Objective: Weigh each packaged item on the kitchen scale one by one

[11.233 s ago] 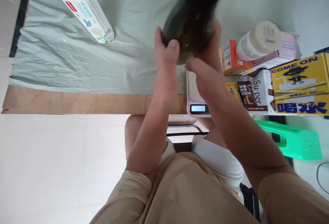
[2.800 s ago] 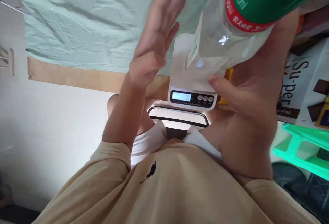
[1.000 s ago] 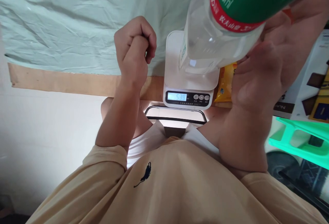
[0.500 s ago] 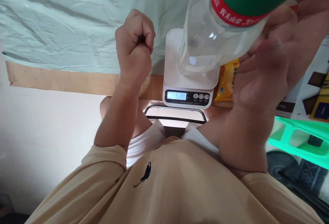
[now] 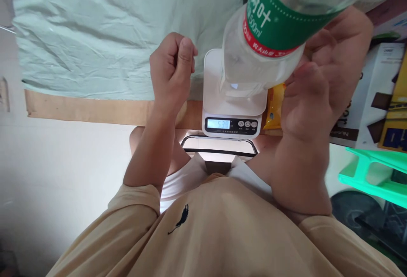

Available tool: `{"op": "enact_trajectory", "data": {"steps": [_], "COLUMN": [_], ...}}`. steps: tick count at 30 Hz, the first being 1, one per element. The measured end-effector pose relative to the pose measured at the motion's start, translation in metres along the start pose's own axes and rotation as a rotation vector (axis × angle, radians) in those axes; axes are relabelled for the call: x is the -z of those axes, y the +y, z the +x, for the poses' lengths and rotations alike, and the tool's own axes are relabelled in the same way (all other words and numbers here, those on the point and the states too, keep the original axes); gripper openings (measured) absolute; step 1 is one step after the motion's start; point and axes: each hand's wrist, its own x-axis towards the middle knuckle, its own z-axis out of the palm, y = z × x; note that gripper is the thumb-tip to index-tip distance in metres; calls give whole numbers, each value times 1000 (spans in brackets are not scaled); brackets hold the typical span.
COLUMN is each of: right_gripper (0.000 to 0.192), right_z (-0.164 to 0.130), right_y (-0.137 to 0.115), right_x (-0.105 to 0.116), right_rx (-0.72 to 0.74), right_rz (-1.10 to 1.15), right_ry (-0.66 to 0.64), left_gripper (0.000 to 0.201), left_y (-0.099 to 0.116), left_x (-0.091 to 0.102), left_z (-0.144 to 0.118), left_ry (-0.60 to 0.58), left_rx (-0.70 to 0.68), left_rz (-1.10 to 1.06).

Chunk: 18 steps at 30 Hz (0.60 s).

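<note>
1. Head view, item under handling: a clear plastic water bottle [image 5: 254, 62] with a green and red label stands base-down on the platform of a white digital kitchen scale [image 5: 213, 99]. The bottle leans toward the camera, so its upper part runs out of frame at the top.

2. Head view, scale: it sits at the near edge of the worktop [image 5: 89, 111], partly on a pale green cloth [image 5: 111, 35]. Its display [image 5: 218, 124] is lit and shows a three-digit figure, which appears to read 539.

3. Head view, right hand [image 5: 321, 86]: it is cupped at the bottle's right side. Fingers are curled loosely; whether they grip the bottle or only rest beside it cannot be told.

4. Head view, left hand [image 5: 171, 71]: raised beside the scale, fingers closed into a fist, holding nothing, clear of bottle and platform.

5. Head view, surroundings: an orange packet [image 5: 275, 109] lies just right of the scale; printed cartons [image 5: 365, 99] and a green plastic stool [image 5: 375, 175] are further right.

6. Judgement: the weighing step is in hand. A true figure calls for the bottle to stand free of any hand.
</note>
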Motion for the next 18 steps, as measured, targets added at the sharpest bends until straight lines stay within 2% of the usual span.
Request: {"op": "enact_trajectory", "data": {"steps": [3,6,10,14,18], "right_gripper": [49,55,56,52,48], "right_z": [-5,-9,-5,1,4], "right_y": [7,6,0,-22,-52], "right_x": [-3,-7,-9,-16,-29], "right_rx": [-5,-19,65,138,219], "right_rz": [29,-24,-104,-122,-165], "right_ry": [-2,-2,61,119,148], "left_gripper": [39,20,23,21,20], "left_y": [-6,0,14,23,28], "left_x": [5,8,8,10,15], "left_z": [3,3,-3,-11,-11], "left_ry": [27,16,-97,-254,-282], "left_rx": [16,5,-46,29,53], "left_rz": [28,123,183,224,252]}}
